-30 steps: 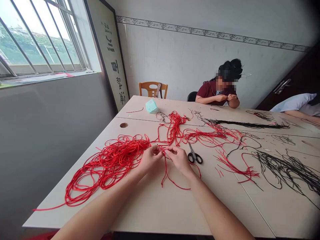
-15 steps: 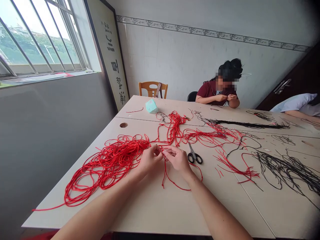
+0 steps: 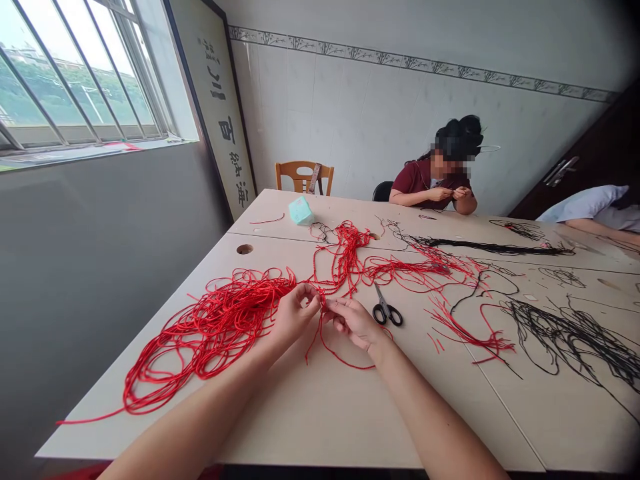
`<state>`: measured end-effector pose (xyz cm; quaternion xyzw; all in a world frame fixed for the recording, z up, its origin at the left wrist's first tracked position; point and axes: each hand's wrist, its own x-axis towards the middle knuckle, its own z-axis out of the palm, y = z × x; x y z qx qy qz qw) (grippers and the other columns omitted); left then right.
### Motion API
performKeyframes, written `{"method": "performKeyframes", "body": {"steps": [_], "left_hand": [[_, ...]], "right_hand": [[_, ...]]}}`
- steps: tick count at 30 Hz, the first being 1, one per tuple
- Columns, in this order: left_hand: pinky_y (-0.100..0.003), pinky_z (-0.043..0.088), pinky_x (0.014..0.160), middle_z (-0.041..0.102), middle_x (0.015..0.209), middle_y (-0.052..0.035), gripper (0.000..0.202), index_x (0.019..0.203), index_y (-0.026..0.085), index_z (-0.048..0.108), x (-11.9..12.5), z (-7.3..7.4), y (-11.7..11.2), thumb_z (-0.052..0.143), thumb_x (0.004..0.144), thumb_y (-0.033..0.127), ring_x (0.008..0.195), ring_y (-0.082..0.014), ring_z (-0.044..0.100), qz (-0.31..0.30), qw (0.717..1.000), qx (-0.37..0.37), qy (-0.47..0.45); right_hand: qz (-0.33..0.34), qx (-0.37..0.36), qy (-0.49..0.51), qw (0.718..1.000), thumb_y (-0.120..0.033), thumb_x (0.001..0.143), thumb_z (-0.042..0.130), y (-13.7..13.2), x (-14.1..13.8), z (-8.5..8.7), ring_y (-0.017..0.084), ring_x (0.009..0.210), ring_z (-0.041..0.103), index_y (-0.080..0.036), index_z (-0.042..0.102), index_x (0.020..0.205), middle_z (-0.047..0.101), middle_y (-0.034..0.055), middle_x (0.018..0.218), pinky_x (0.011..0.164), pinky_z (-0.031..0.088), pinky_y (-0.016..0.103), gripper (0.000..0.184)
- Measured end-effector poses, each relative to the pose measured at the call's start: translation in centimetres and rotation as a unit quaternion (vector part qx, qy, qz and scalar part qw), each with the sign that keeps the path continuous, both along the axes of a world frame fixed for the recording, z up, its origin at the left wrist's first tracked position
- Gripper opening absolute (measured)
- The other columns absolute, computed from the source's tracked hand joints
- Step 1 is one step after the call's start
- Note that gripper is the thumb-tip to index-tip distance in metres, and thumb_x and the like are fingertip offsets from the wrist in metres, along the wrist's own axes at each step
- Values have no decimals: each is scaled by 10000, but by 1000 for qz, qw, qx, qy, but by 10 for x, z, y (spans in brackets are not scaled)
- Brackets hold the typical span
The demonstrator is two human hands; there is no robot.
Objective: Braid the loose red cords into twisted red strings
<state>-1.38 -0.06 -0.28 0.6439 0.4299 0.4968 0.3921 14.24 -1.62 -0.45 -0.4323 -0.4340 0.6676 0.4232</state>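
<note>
Between my fingertips is a red cord [image 3: 323, 327], its tails hanging down onto the table in a loose curve. My left hand [image 3: 299, 312] pinches it from the left, thumb against forefinger. From the right, my right hand [image 3: 353, 319] grips the same cord with thumb and fingers. The exact spot where they hold it is partly hidden by the fingers. A big tangle of red cord [image 3: 215, 327] lies just left of my left hand. Beyond my hands is a bundle of knotted red cords [image 3: 349, 253]. Black-handled scissors [image 3: 385, 310] rest right of my right hand.
Black cords [image 3: 570, 340] and cut red cords [image 3: 480, 337] spread over the table's right side. A pale green box [image 3: 301, 211] stands near the far edge. Across the table a person [image 3: 425, 183] handles a thin cord; another person's sleeve [image 3: 583, 203] shows at right.
My hands have shifted slightly left with the red cord, and its hanging tails swung left. My right hand has turned, showing more of its curled fingers. The view moved a little.
</note>
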Motion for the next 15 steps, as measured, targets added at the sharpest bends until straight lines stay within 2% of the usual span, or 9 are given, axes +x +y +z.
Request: {"method": "performKeyframes", "body": {"steps": [3,6,11,15], "left_hand": [[-241,423,701,628,744,-13,156,763,180,577,0,2,-3,524,787,324,715,-135,556,-3,999,18,38],[-258,427,745,634,788,-23,136,766,185,571,1,3,-3,526,784,311,764,-148,564,5,997,43,67],[-247,418,734,623,780,-13,100,754,182,560,1,2,-2,507,775,264,759,-141,557,17,993,62,103],[-227,398,656,602,717,10,98,733,182,549,1,0,-2,491,765,253,671,-120,524,16,993,34,112]], "right_hand": [[8,-28,38,999,-420,718,638,-2,-5,-2,21,378,303,-129,608,729,547,-12,551,358,131,169,292],[-29,-33,79,996,-387,686,664,-3,-9,-4,24,402,282,-143,593,701,490,-39,550,373,146,166,255],[-131,4,103,986,-310,598,740,-1,-10,-2,39,464,353,-168,615,797,544,-25,667,395,224,168,274],[-167,37,103,980,-309,618,739,-1,-9,1,45,504,420,-173,621,817,568,-21,727,409,257,169,268]]}}
